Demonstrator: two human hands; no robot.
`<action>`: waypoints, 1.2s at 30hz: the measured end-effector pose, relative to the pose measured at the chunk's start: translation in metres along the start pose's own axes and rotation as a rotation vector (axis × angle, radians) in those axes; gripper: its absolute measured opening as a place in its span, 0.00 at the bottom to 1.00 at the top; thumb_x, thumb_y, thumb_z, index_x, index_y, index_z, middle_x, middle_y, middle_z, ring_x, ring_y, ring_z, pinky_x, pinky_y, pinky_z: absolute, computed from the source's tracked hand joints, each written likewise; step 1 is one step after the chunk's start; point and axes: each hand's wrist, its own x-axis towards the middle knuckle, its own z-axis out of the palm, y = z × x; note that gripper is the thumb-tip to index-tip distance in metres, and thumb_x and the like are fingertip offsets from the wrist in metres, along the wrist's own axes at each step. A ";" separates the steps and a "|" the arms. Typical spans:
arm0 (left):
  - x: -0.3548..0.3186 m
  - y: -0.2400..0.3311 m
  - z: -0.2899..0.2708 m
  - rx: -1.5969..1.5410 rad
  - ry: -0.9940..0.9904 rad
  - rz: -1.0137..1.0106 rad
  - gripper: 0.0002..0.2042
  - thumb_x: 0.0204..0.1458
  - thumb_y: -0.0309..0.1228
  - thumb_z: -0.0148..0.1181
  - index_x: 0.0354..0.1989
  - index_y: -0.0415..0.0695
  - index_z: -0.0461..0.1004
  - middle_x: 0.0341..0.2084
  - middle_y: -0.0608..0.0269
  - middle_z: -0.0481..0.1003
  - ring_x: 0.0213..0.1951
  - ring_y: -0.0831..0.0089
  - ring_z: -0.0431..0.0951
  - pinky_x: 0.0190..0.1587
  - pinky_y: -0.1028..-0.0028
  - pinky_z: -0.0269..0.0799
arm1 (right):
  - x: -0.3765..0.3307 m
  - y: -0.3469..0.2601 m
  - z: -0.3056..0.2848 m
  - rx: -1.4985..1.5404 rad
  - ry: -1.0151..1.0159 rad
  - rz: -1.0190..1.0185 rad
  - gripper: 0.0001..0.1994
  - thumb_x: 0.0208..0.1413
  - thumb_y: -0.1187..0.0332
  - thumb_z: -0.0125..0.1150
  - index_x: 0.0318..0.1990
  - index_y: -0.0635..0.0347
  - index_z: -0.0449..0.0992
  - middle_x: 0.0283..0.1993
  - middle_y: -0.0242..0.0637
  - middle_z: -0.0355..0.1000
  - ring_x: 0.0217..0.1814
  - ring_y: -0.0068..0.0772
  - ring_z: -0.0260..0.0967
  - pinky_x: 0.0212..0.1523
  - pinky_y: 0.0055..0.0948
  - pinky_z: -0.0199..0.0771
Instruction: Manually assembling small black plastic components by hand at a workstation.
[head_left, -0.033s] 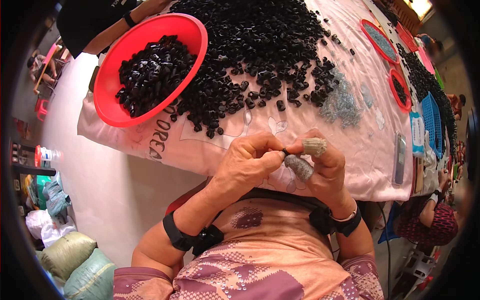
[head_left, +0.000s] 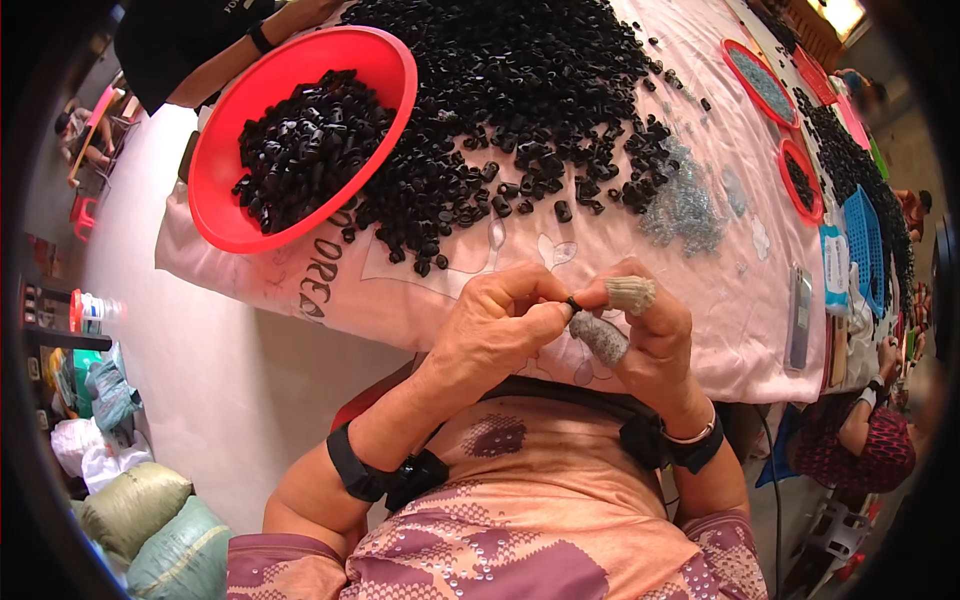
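Red bowl (head_left: 225,215) at bench (head_left: 720,330) left edge, loaded with small black parts; big loose black pile (head_left: 520,90) beside it on the pink cloth. Smaller red trays (head_left: 760,75) and a blue basket (head_left: 865,240) far right. Left hand (head_left: 495,325) and right hand (head_left: 650,335) meet just below the bench edge, both grips pinched on one small black piece (head_left: 573,304). Right fingertips (head_left: 630,293) wear grey sleeves.

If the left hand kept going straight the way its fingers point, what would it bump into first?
Probably the right hand. The left hand points rightward, pinching a small black piece against the other hand's covered fingertips; they look almost touching, though depth is unclear.
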 end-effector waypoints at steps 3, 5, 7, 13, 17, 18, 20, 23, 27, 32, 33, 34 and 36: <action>-0.001 0.003 -0.001 -0.039 -0.006 0.005 0.07 0.56 0.31 0.57 0.36 0.41 0.77 0.20 0.76 0.70 0.22 0.90 0.67 0.23 0.86 0.61 | 0.003 -0.008 0.000 -0.104 -0.019 0.005 0.14 0.42 0.73 0.73 0.38 0.63 0.77 0.33 0.38 0.71 0.34 0.33 0.71 0.34 0.28 0.71; -0.001 0.004 0.000 -0.049 -0.012 -0.023 0.07 0.56 0.31 0.57 0.35 0.41 0.77 0.20 0.76 0.70 0.22 0.90 0.66 0.23 0.86 0.60 | 0.002 -0.009 0.001 -0.178 -0.023 -0.003 0.16 0.40 0.71 0.74 0.37 0.63 0.77 0.32 0.40 0.71 0.34 0.36 0.71 0.34 0.31 0.72; 0.004 0.001 0.001 -0.026 0.010 0.031 0.06 0.55 0.29 0.57 0.35 0.40 0.77 0.22 0.75 0.70 0.23 0.90 0.65 0.24 0.86 0.59 | 0.006 -0.008 0.002 -0.493 -0.083 -0.132 0.16 0.36 0.70 0.73 0.34 0.64 0.75 0.31 0.42 0.70 0.33 0.43 0.71 0.33 0.37 0.72; 0.007 -0.008 0.004 0.141 -0.004 0.090 0.07 0.53 0.30 0.58 0.31 0.38 0.77 0.25 0.71 0.67 0.27 0.84 0.64 0.28 0.80 0.60 | 0.006 0.000 -0.004 -0.749 -0.157 -0.274 0.15 0.30 0.66 0.68 0.27 0.61 0.73 0.29 0.41 0.69 0.30 0.44 0.68 0.30 0.39 0.65; 0.005 -0.001 0.003 0.148 -0.045 0.025 0.08 0.54 0.31 0.58 0.32 0.38 0.77 0.25 0.69 0.64 0.28 0.81 0.63 0.31 0.77 0.61 | 0.007 0.002 -0.007 -0.751 -0.127 -0.289 0.14 0.29 0.65 0.68 0.25 0.60 0.72 0.27 0.40 0.67 0.28 0.43 0.67 0.30 0.37 0.63; 0.004 0.000 0.001 0.184 -0.054 0.019 0.09 0.55 0.32 0.58 0.32 0.37 0.77 0.25 0.67 0.64 0.29 0.80 0.64 0.31 0.76 0.61 | 0.007 0.003 -0.007 -0.750 -0.112 -0.278 0.14 0.29 0.66 0.68 0.24 0.60 0.71 0.26 0.39 0.67 0.27 0.42 0.67 0.30 0.37 0.64; 0.005 0.000 0.000 0.221 -0.065 0.013 0.10 0.55 0.32 0.58 0.33 0.37 0.77 0.25 0.66 0.64 0.29 0.79 0.64 0.32 0.76 0.61 | 0.007 0.004 -0.007 -0.751 -0.095 -0.266 0.13 0.28 0.67 0.67 0.24 0.60 0.71 0.25 0.38 0.66 0.27 0.42 0.67 0.30 0.37 0.64; 0.005 -0.005 -0.002 0.281 -0.066 0.050 0.11 0.56 0.33 0.57 0.33 0.36 0.78 0.25 0.65 0.64 0.29 0.76 0.64 0.33 0.73 0.61 | 0.007 0.005 -0.005 -0.759 -0.098 -0.284 0.11 0.29 0.68 0.66 0.22 0.59 0.70 0.24 0.37 0.66 0.26 0.41 0.67 0.29 0.37 0.64; 0.006 -0.006 -0.002 0.322 -0.052 0.121 0.11 0.55 0.31 0.57 0.32 0.35 0.78 0.24 0.63 0.64 0.30 0.74 0.65 0.34 0.72 0.61 | 0.007 0.004 -0.002 -0.742 -0.124 -0.292 0.10 0.29 0.70 0.64 0.19 0.58 0.67 0.23 0.37 0.65 0.24 0.40 0.65 0.27 0.37 0.63; 0.008 -0.012 -0.004 0.307 -0.090 0.156 0.09 0.57 0.30 0.56 0.34 0.35 0.78 0.28 0.69 0.63 0.32 0.82 0.64 0.32 0.80 0.61 | 0.004 0.005 0.000 -0.703 -0.157 -0.314 0.10 0.31 0.70 0.64 0.18 0.58 0.66 0.20 0.36 0.62 0.21 0.40 0.63 0.25 0.37 0.62; 0.008 -0.012 -0.005 0.320 -0.086 0.162 0.10 0.58 0.31 0.56 0.35 0.36 0.79 0.26 0.71 0.63 0.31 0.83 0.63 0.31 0.81 0.61 | 0.004 0.005 0.000 -0.686 -0.158 -0.322 0.10 0.31 0.69 0.64 0.18 0.58 0.66 0.20 0.36 0.62 0.20 0.40 0.63 0.25 0.37 0.62; 0.008 -0.013 -0.005 0.332 -0.082 0.168 0.10 0.58 0.31 0.56 0.35 0.37 0.79 0.25 0.72 0.63 0.29 0.84 0.63 0.30 0.81 0.60 | 0.004 0.006 0.000 -0.669 -0.160 -0.331 0.10 0.32 0.69 0.64 0.18 0.58 0.66 0.19 0.36 0.61 0.20 0.40 0.62 0.25 0.36 0.62; 0.003 0.000 0.000 0.220 -0.075 0.049 0.10 0.59 0.32 0.56 0.35 0.38 0.79 0.24 0.74 0.65 0.27 0.86 0.63 0.29 0.82 0.60 | 0.003 0.010 0.000 -0.634 -0.145 -0.325 0.11 0.33 0.68 0.66 0.18 0.58 0.66 0.20 0.35 0.61 0.20 0.39 0.62 0.25 0.36 0.61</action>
